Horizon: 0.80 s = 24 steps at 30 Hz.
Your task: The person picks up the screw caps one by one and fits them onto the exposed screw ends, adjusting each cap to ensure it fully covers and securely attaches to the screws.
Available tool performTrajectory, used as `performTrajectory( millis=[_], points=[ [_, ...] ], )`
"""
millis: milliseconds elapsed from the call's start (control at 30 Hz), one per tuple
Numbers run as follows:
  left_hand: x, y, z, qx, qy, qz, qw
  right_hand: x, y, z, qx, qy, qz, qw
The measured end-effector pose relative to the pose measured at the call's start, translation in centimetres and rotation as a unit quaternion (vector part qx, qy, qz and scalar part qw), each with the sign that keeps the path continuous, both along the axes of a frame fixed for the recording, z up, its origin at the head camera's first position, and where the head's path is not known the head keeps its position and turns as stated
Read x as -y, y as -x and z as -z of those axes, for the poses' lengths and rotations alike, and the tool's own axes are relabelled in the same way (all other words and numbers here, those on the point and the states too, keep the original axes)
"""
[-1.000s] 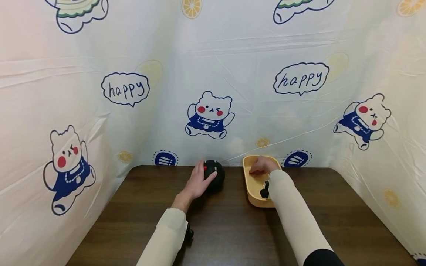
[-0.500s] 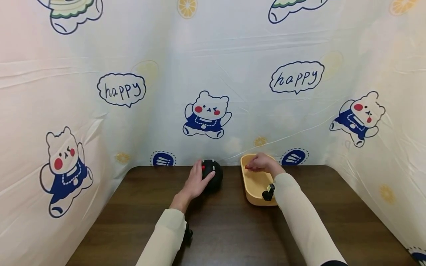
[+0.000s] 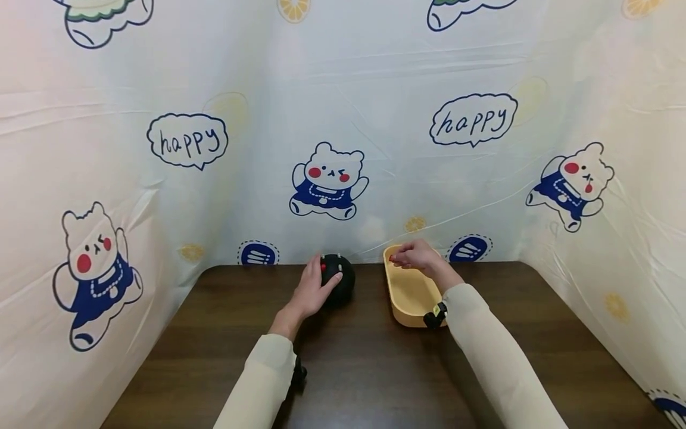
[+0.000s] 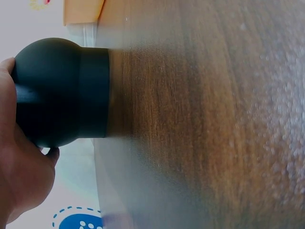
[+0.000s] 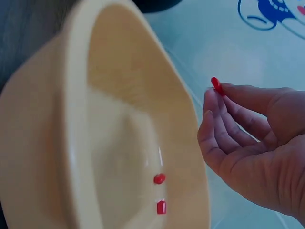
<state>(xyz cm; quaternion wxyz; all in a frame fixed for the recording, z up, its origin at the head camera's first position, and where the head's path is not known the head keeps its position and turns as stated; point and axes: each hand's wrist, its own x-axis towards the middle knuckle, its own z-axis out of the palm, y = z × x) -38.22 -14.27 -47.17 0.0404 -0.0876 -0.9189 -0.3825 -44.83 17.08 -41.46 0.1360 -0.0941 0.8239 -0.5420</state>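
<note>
A black ball-shaped thing (image 3: 345, 286) on a short round base stands at the table's far edge. A red spot and small pale marks show on its top. My left hand (image 3: 309, 290) holds it from the left, with fingers and thumb about its side; in the left wrist view part of that hand (image 4: 24, 176) lies against it. Over the far end of a yellow plastic tub (image 3: 393, 304), my right hand (image 3: 420, 256) pinches a small red piece (image 5: 217, 86) between thumb and fingertip. Two more small red pieces (image 5: 160, 195) lie in the tub.
The dark wooden table (image 3: 364, 369) ends at a printed curtain (image 3: 257, 190) that hangs behind it and at both sides. The tub stands to the right of the black thing, with a gap between them.
My right hand has risen from inside the tub with a red piece at its fingertips. The left hand stays on the black thing. The head view has shifted slightly.
</note>
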Motion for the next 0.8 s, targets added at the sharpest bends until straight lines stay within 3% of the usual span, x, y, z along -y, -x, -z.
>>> performTrajectory(
  millis=[367,800],
  points=[
    [0.0,-0.2,-0.1,0.009,0.005,-0.001,0.9999,1.7,-1.8,-0.6,-0.057,0.045,0.014,0.997],
    [0.1,-0.1,-0.1,0.008,0.002,0.0,1.0,4.3,-2.6,-0.5,-0.113,0.038,0.002,0.993]
  ],
)
